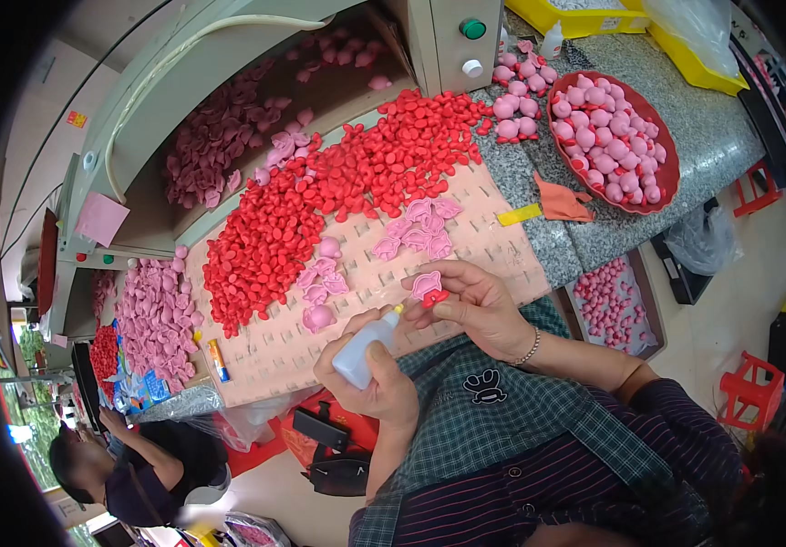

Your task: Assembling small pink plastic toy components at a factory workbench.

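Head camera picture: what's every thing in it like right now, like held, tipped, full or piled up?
Squeeze bottle: held, tilted, nozzle toward the pink-and-red piece
Left hand: closed around the squeeze bottle
Right hand: pinching the pink-and-red piece
Red bowl: heaped with pink balls
Red pieces: piled loose
Pink pieces: clustered together
Orange scrap: lying on the counter
Green button: can't tell if lit

squeeze bottle (353, 354): translucent, pale, yellow-tipped; tilted in left fingers (382, 361), tip up and rightward. pink piece (427, 284): ruffled edge, in right fingers (462, 313), near bottle tip. red piece (435, 298) at its lower edge.
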Demonstrator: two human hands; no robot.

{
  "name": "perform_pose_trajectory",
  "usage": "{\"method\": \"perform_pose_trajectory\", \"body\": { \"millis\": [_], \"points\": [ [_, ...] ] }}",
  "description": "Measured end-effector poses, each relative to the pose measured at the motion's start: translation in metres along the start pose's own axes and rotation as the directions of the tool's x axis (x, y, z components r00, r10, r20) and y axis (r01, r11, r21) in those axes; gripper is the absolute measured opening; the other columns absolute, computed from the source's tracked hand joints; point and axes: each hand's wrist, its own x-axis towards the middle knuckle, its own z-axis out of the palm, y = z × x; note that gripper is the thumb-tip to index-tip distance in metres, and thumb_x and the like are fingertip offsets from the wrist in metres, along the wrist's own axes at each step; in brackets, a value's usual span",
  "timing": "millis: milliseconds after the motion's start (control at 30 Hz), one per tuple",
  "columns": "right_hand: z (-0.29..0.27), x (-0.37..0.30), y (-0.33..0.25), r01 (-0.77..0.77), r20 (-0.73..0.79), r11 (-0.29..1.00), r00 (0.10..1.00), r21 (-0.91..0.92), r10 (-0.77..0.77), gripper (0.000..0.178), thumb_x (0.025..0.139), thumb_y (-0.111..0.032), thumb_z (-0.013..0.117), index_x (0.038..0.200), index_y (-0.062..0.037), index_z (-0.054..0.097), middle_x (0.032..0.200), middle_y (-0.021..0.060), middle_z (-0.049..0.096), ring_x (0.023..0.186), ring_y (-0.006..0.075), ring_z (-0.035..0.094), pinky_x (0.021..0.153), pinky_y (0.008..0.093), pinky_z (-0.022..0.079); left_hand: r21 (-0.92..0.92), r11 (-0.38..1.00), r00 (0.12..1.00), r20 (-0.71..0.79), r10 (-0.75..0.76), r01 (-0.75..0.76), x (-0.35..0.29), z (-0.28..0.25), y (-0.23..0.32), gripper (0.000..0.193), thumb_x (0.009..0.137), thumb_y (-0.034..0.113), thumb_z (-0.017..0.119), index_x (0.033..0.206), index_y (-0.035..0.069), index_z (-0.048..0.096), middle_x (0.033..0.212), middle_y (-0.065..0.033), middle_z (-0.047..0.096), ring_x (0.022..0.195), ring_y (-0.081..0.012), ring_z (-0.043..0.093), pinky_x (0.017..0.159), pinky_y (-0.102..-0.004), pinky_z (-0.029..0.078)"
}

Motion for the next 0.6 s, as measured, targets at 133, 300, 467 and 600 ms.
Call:
{"method": "perform_pose_trajectory", "body": {
  "millis": [133, 300, 467, 600],
  "points": [
    [0.0007, 0.0002, -0.0004, -0.010, -0.004, 1.000, 1.000, 0.012, 0.010, 0.044, 0.095, 0.003, 0.056, 0.138, 0.0004, 0.045, 0.135, 0.0209, 0.056, 0.107, 0.0227, 0.066, 0.092, 0.0362, 0.057, -0.005, 1.000, 1.000, -0.008, 0.008, -0.008, 0.0007, 0.0011, 0.0002, 0.023, 0.096, 0.006, 0.055, 0.112, -0.001, 0.039, 0.106, -0.0266, 0.061, 0.097, -0.0316, 0.065, 0.089, -0.0441, 0.055],
    [0.0022, 0.0004, -0.0013, -0.005, -0.010, 1.000, 1.000, 0.017, 0.005, 0.044, 0.095, 0.003, 0.056, 0.138, 0.0004, 0.045, 0.134, 0.0206, 0.056, 0.108, 0.0233, 0.066, 0.092, 0.0364, 0.057, 0.020, 0.999, 0.999, 0.001, 0.036, -0.036, 0.0010, 0.0006, 0.0014, 0.025, 0.097, 0.008, 0.056, 0.111, -0.002, 0.038, 0.104, -0.0273, 0.061, 0.096, -0.0320, 0.065, 0.088, -0.0430, 0.055],
    [0.0019, 0.0009, -0.0015, 0.007, -0.001, 1.000, 1.000, -0.008, -0.007, 0.043, 0.096, 0.003, 0.055, 0.137, -0.0003, 0.045, 0.134, 0.0208, 0.056, 0.110, 0.0258, 0.066, 0.093, 0.0372, 0.057, 0.016, 0.997, 0.997, 0.012, 0.070, -0.070, 0.0013, 0.0012, 0.0012, 0.026, 0.097, 0.009, 0.056, 0.111, -0.002, 0.038, 0.101, -0.0291, 0.061, 0.094, -0.0333, 0.065, 0.086, -0.0429, 0.055],
    [0.0016, 0.0009, -0.0026, 0.008, -0.003, 1.000, 1.000, -0.021, -0.008, 0.043, 0.096, 0.002, 0.055, 0.137, -0.0007, 0.045, 0.134, 0.0207, 0.056, 0.110, 0.0264, 0.066, 0.093, 0.0379, 0.057, 0.024, 0.997, 0.996, 0.039, 0.079, -0.080, 0.0017, 0.0011, 0.0031, 0.025, 0.097, 0.008, 0.055, 0.111, -0.002, 0.037, 0.101, -0.0289, 0.061, 0.094, -0.0336, 0.066, 0.085, -0.0428, 0.056]
  ]
}}
